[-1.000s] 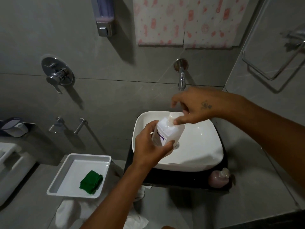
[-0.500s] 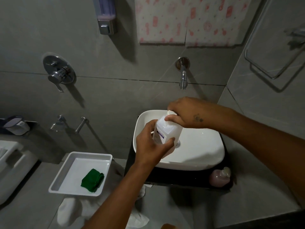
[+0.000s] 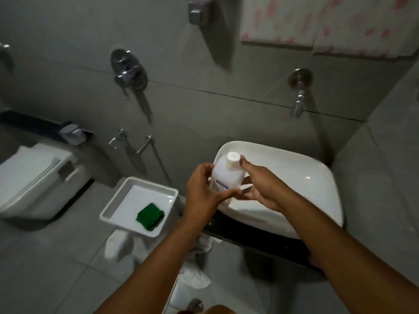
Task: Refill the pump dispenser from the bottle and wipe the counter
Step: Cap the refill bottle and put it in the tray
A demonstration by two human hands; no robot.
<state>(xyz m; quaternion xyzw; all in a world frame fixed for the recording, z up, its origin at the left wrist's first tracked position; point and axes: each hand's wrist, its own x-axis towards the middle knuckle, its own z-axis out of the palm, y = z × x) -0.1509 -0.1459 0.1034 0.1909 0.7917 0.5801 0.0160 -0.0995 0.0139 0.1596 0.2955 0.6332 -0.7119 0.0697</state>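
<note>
A white plastic bottle (image 3: pixel 226 176) with a blue label and a white cap (image 3: pixel 233 158) is upright over the left edge of the sink basin (image 3: pixel 294 177). My left hand (image 3: pixel 204 193) grips its left side and lower front. My right hand (image 3: pixel 260 188) cups its right side, thumb up beside the cap. A folded green cloth (image 3: pixel 150 215) lies in a white tray (image 3: pixel 108 214) to the left. My right forearm hides nearly all of the pink pump dispenser (image 3: pixel 314 261) on the black counter (image 3: pixel 256 242).
A wall tap (image 3: pixel 298 103) juts out above the basin. A toilet (image 3: pixel 34 177) stands at the far left. White cloth (image 3: pixel 122 245) sits under the tray. A wall-mounted dispenser (image 3: pixel 199 12) and a patterned towel (image 3: pixel 317 21) hang high on the wall.
My right hand has left the cap and dropped to the bottle's right side. The bottle now stands more upright, cap in plain sight. The view has swung left and shows the toilet.
</note>
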